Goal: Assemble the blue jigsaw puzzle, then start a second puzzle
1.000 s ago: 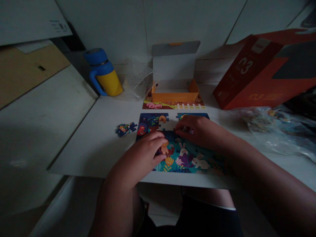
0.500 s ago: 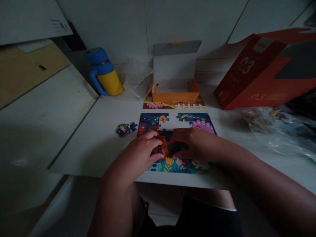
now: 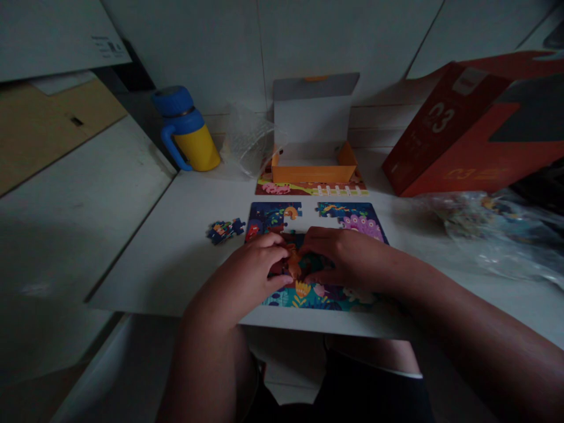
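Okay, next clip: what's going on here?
A person has both hands over a partly assembled jigsaw puzzle on a white table. The left hand and right hand face each other across its middle, fingers bent; whether either grips a piece is hard to tell. A gap shows in the middle of the puzzle's far edge. A few loose pieces lie to its left, and an open box stands behind it.

Both hands [image 3: 258, 264] [image 3: 352, 258] close together, half-curled
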Tool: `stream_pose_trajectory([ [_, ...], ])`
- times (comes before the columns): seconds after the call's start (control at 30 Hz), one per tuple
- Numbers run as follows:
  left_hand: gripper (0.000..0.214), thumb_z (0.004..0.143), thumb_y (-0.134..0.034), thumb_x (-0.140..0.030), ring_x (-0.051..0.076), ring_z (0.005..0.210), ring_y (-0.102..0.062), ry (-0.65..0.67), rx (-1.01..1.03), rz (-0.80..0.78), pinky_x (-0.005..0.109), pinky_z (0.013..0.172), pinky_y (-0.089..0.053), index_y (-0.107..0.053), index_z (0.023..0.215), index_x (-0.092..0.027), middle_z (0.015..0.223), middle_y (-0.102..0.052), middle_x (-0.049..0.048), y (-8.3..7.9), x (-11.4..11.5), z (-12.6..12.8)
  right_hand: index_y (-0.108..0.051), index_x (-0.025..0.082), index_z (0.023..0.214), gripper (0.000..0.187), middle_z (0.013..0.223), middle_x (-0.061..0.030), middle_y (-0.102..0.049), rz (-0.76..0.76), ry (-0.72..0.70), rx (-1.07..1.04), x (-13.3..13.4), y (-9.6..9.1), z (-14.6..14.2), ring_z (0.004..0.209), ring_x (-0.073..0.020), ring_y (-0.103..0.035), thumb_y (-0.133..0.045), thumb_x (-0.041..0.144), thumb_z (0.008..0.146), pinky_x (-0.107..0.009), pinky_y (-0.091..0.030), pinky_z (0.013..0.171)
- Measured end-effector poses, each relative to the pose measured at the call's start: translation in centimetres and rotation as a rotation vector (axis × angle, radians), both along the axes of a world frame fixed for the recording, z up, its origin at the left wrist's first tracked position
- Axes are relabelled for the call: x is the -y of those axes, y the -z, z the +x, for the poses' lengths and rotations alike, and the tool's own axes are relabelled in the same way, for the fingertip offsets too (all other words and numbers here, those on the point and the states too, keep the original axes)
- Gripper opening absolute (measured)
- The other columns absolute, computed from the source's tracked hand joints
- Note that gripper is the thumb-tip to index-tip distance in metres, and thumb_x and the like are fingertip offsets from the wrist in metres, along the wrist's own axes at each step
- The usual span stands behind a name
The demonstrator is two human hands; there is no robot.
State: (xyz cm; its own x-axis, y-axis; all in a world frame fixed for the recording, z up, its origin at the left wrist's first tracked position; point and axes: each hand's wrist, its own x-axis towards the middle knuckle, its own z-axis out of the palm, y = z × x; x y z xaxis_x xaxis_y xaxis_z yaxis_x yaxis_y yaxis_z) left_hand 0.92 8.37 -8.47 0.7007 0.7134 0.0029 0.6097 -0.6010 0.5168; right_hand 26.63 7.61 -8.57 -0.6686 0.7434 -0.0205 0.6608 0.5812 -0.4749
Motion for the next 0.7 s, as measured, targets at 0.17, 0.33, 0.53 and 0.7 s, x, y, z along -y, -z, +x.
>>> stream_pose_trajectory([
  [0.17,0.024,0.094,-0.082,-0.022,0.025,0.119,-0.067,-0.010,0.015,-0.002,0.043,0.109,-0.055,-0.080,0.118,-0.025,0.128,-0.070,0.0071,-0.04,0.07,0.23,-0.075,0.020,0.121,0.031,0.121,-0.0113,-0.072,0.055,0.004,0.063,0.19,-0.17,-0.23,0.098,-0.0255,-0.072,-0.081,0.036,0.094,-0.035,-0.054,0.082],
  [0.33,0.013,0.094,-0.082,-0.023,0.026,0.118,-0.067,-0.011,-0.020,0.012,0.045,0.110,-0.055,-0.083,0.107,-0.024,0.127,-0.070,0.0076,0.04,0.02,0.50,-0.078,0.022,0.110,0.020,0.115,-0.0097,-0.073,0.069,-0.021,0.013,0.16,0.28,0.01,0.096,-0.0248,-0.072,-0.079,0.033,0.094,-0.035,-0.054,0.081],
  [0.53,0.006,0.098,-0.078,-0.024,0.026,0.116,-0.069,-0.015,-0.039,0.022,0.045,0.110,-0.056,-0.083,0.101,-0.023,0.128,-0.070,0.0080,0.30,0.00,0.58,-0.080,0.024,0.110,0.015,0.117,-0.0083,-0.072,0.034,-0.019,-0.052,-0.16,0.71,0.21,0.097,-0.0235,-0.072,-0.077,0.025,0.096,-0.036,-0.055,0.084],
  [0.7,0.014,0.101,-0.070,-0.017,0.024,0.114,-0.070,0.005,-0.038,0.050,0.042,0.105,-0.058,-0.083,0.098,-0.023,0.126,-0.072,0.0077,0.44,0.04,0.43,-0.081,0.023,0.103,0.011,0.109,-0.0065,-0.071,0.005,-0.039,-0.058,-0.30,0.57,0.19,0.090,-0.0196,-0.071,-0.072,0.017,0.098,-0.033,-0.055,0.082],
])
